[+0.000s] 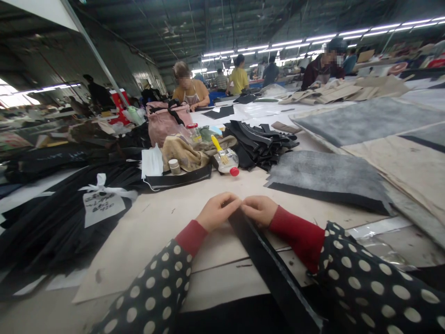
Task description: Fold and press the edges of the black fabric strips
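A long black fabric strip (266,257) runs from my fingers back toward my body, with a pale line along its right edge. My left hand (218,211) pinches the strip's far end from the left. Close beside it, my right hand (260,209) grips the same end, thumb and fingers pressed together. The two hands nearly touch at the fingertips. Under them lies a pale cardboard sheet (167,227). Beyond the hands sits a clear bottle with a red cap (227,161), and a brush with a yellow handle (218,146) rests on it.
Left lies a bundle of black strips (45,227) with a handwritten tag (103,206). A face mask (152,162), small jar (174,167) and pink bag (167,123) stand behind. Black pieces (257,141) are piled ahead; grey-coated pieces (327,174) lie right. Co-workers (191,90) work farther back.
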